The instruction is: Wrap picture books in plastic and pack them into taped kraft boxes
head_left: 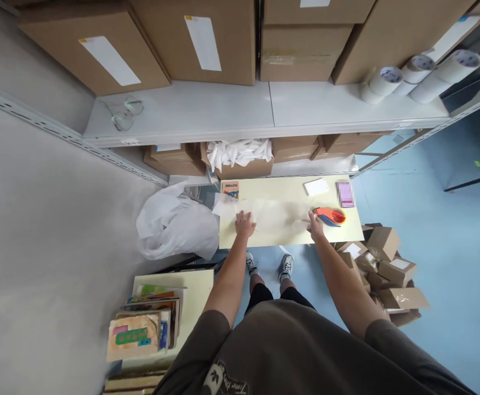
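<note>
A thin, see-through plastic sheet (pixel 278 213) lies stretched across the pale yellow table (pixel 293 189). My left hand (pixel 245 224) rests flat on its left part, fingers spread. At the right end, my right hand (pixel 316 225) is closed, pinching the sheet's edge. Just beyond those fingers sits an orange and blue tape dispenser (pixel 331 216); whether they touch it is hard to see. A small book (pixel 230 191) with a colourful cover lies at the table's back left. Toward the back right are a white flat block (pixel 316 187) and a purple item (pixel 345 194), its face blurred.
Shelving (pixel 182 112) behind the table bears cardboard boxes (pixel 219 44), glasses (pixel 126 112) and tape rolls (pixel 383 82). White plastic (pixel 178 222) bulges at the table's left. Stacked books (pixel 136 334) stand lower left. Small cartons (pixel 388 269) pile on the floor at right.
</note>
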